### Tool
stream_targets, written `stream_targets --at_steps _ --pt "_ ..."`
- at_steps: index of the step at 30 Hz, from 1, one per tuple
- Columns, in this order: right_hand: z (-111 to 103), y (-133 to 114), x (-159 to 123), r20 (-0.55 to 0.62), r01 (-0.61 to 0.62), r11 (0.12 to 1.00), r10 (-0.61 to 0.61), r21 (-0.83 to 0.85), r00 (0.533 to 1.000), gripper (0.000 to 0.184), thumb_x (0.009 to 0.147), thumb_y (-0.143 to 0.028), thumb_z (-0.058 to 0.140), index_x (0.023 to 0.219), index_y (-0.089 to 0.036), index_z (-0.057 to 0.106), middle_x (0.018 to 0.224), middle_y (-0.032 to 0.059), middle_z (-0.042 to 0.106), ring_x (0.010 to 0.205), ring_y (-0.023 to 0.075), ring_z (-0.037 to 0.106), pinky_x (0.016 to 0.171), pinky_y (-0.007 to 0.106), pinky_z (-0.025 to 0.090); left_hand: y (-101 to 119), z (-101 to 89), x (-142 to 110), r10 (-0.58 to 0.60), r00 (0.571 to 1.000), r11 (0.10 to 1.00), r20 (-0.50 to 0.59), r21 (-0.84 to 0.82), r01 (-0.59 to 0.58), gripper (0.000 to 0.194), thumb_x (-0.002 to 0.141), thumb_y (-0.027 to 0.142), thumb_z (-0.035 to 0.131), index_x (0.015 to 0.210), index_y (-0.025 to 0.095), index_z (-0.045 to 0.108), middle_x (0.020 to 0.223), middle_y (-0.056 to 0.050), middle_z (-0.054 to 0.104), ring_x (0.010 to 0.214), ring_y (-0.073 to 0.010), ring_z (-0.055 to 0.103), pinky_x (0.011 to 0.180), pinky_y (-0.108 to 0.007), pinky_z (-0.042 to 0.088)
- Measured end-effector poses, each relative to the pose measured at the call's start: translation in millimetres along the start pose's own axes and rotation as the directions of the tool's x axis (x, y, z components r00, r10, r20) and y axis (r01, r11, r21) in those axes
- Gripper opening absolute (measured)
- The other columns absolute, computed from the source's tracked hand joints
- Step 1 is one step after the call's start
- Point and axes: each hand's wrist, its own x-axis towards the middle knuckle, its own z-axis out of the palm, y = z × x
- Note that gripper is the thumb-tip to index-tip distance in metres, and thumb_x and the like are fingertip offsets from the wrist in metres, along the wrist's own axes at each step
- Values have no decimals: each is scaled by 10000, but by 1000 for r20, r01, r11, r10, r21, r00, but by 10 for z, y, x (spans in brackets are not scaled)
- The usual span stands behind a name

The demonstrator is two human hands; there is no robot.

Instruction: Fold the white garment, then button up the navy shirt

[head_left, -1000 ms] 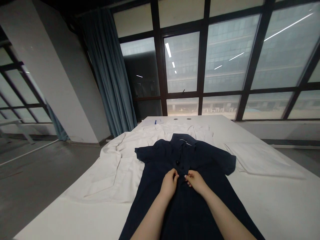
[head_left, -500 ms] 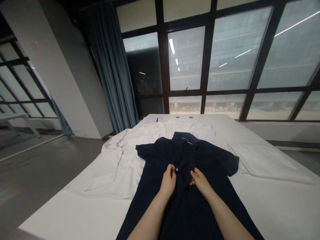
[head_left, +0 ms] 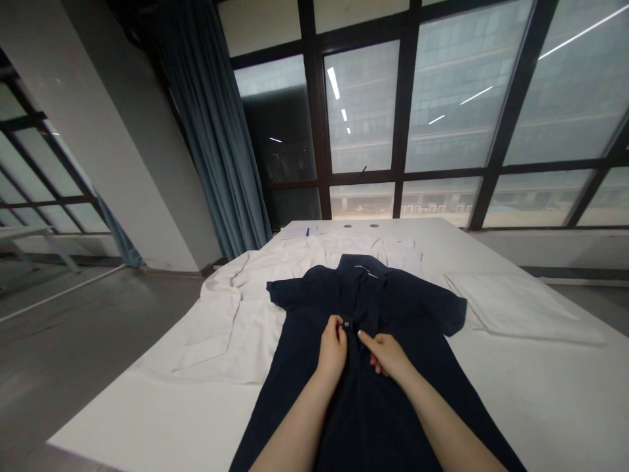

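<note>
A dark navy short-sleeved shirt (head_left: pixel 413 301) lies front up, its collar pointing to the far side of the table. My left hand (head_left: pixel 333 347) pinches the edge of the shirt's front placket, right beside a small pale button (head_left: pixel 346 324). Just to the right, my right hand (head_left: pixel 388 354) is closed on the opposite front edge, with its thumb stretched toward the button. A narrow gap separates the two hands. The cloth between the right fingers is partly hidden.
The shirt rests on a white table (head_left: pixel 122 419). Rumpled white cloth (head_left: pixel 221 328) spreads behind it on the left, and a folded white cloth (head_left: pixel 525 308) lies at the right. A blue pen (head_left: pixel 308 232) is at the far end, before the windows.
My right hand has moved left, bringing its front edge closer to the button and my left hand. The left hand keeps its pinch. The view has shifted slightly.
</note>
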Motion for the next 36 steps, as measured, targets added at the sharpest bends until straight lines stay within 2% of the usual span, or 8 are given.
stream_targets --at_steps 2,5,9,15,19,22,27,36 --pt "37 -38 -114 55 49 978 -38 -205 998 371 617 -481 568 465 -200 379 362 -23 472 298 103 449 324 211 303 36 -16 -11 27 999 1000 17 -4 -27 123 771 147 324 812 194 429 749 -3 493 726 -133 504 697 -255 386" --pt "61 -33 -236 105 110 960 -85 -259 991 310 618 -317 598 469 -205 350 364 -66 410 307 88 434 338 204 301 71 -29 -24 58 998 998 38 -9 -58 135 777 142 320 820 193 437 764 -8 497 743 -135 506 708 -258 388" --pt "-27 46 -289 217 96 993 -81 -62 973 243 667 -279 530 525 -203 348 399 -91 361 335 92 455 342 199 334 42 -6 -17 48 998 999 30 23 -48 137 760 111 324 788 192 431 726 4 479 695 -123 486 678 -243 381" --pt "-141 199 -302 303 101 957 -186 273 935 298 641 -443 552 686 -149 538 598 -20 541 505 95 520 491 228 425 215 -52 -68 65 996 971 62 228 -78 139 728 87 345 753 188 437 731 -13 468 709 -142 466 680 -263 370" --pt "-142 247 -309 268 159 930 -254 331 929 394 619 -516 554 764 -149 563 586 -23 535 459 82 477 449 217 392 416 -132 -243 25 968 921 251 371 -120 91 709 270 489 732 183 497 785 -43 494 788 -202 472 703 -311 366" --pt "-145 247 -311 254 194 932 -276 306 927 444 621 -543 534 828 -151 563 565 -35 516 397 65 423 395 208 352 395 -123 -376 -33 908 955 418 282 -95 108 712 291 497 723 185 517 753 -30 518 744 -186 489 667 -283 377" --pt "-156 256 -303 278 166 954 -235 248 931 456 649 -541 494 865 -143 552 471 -79 424 326 40 343 343 184 280 289 -87 -440 80 873 997 481 -30 -75 182 802 194 348 752 181 523 796 -13 555 772 -137 494 739 -243 374" --pt "-133 254 -298 173 200 911 -276 361 945 427 587 -517 595 811 -154 570 609 -16 528 477 96 493 445 229 411 289 -97 -389 104 817 985 567 -174 -5 191 829 243 347 786 161 514 792 -7 524 769 -118 469 755 -225 370"
